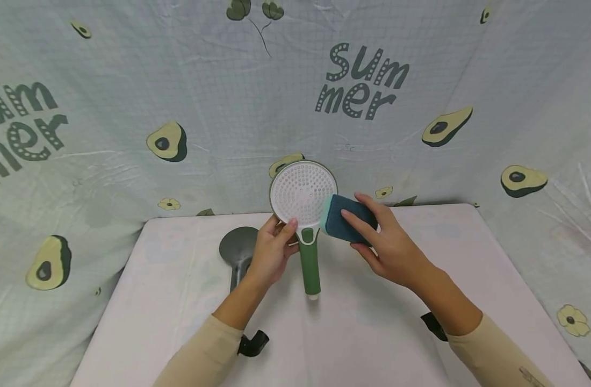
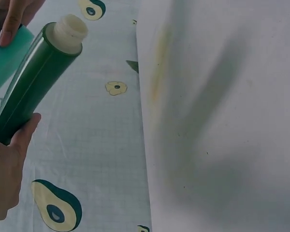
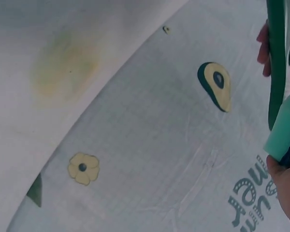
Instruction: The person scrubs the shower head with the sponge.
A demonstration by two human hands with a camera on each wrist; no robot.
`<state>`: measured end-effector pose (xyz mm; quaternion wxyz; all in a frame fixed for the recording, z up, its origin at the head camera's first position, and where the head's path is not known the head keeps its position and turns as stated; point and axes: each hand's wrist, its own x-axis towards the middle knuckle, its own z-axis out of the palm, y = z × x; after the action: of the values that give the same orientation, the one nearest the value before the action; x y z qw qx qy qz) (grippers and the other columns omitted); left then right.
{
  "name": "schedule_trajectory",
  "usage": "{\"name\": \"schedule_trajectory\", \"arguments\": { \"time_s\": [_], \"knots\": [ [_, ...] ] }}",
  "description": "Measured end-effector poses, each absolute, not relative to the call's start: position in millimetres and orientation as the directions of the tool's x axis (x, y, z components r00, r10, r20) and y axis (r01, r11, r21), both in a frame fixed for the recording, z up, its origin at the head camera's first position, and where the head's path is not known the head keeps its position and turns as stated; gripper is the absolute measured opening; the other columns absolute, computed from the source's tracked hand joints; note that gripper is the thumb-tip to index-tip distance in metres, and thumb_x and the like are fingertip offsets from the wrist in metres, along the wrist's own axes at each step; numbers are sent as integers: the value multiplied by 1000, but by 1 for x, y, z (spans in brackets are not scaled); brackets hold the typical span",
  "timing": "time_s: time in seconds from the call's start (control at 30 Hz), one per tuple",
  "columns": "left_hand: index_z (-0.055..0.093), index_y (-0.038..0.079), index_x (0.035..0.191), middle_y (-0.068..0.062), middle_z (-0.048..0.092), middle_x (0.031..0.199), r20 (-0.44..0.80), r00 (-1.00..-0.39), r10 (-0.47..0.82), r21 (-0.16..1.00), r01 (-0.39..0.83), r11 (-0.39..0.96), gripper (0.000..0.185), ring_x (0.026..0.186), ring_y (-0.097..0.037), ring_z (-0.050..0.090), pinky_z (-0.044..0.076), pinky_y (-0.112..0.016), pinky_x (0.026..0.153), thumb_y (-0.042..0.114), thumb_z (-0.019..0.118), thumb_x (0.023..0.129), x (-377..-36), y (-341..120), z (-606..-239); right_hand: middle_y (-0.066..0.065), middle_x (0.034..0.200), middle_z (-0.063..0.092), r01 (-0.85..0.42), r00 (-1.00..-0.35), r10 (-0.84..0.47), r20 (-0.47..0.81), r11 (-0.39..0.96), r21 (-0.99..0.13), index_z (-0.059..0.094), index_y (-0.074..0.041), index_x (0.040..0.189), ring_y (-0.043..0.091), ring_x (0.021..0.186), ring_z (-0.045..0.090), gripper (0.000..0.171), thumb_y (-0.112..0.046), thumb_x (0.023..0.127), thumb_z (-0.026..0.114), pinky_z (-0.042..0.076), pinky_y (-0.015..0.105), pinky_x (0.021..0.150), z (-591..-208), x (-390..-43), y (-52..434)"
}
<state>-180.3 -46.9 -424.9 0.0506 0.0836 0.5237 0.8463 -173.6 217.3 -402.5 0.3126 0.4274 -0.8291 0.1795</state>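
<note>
A handheld shower head [image 1: 303,191] with a round white nozzle face and green handle is held upright over the table, nozzles toward me. My left hand [image 1: 271,250] grips it at the neck, thumb on the front near the rim. In my right hand [image 1: 392,244] is a sponge [image 1: 350,219], dark blue on one side and light green on the other. The sponge's light green side meets the right edge of the nozzle face. In the left wrist view, the green handle [image 2: 31,84] ends in a white threaded fitting [image 2: 70,33]. The right wrist view shows the light green sponge layer [image 3: 284,129] beside the shower head.
A dark grey shower head [image 1: 239,246] lies on the table [image 1: 179,269] to the left, partly hidden by my left arm. Black pieces show beside my left forearm [image 1: 253,344] and right forearm [image 1: 434,325]. An avocado-print cloth [image 1: 228,107] hangs behind the table.
</note>
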Motion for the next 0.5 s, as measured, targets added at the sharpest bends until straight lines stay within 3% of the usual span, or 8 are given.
{"name": "schedule_trajectory", "arguments": {
  "time_s": [0.17,0.33,0.5],
  "knots": [
    [44,0,150,-7,65,125,121,-970,213,892,12,-452,41,98,-16,73,63,-32,80,11,45,111,-185,-46,-418,26,158,37,-823,-471,-644,603,566,-39,48,-15,154,42,143,42,50,-33,108,55,47,56,112,-397,-180,202],
    [46,-2,150,-12,63,131,173,-964,202,899,71,-432,42,102,-17,74,64,-33,80,14,45,112,-191,-45,-412,24,159,37,-842,-469,-675,570,537,-57,50,-19,153,41,144,40,64,-15,95,75,46,56,112,-393,-183,192],
    [56,-5,141,-11,67,119,168,-979,111,923,116,-368,38,96,-15,76,64,-28,74,16,52,110,-195,-45,-404,23,155,40,-872,-431,-728,533,488,-39,52,-20,152,38,140,44,68,-11,91,80,49,52,111,-391,-180,185]
  ]
}}
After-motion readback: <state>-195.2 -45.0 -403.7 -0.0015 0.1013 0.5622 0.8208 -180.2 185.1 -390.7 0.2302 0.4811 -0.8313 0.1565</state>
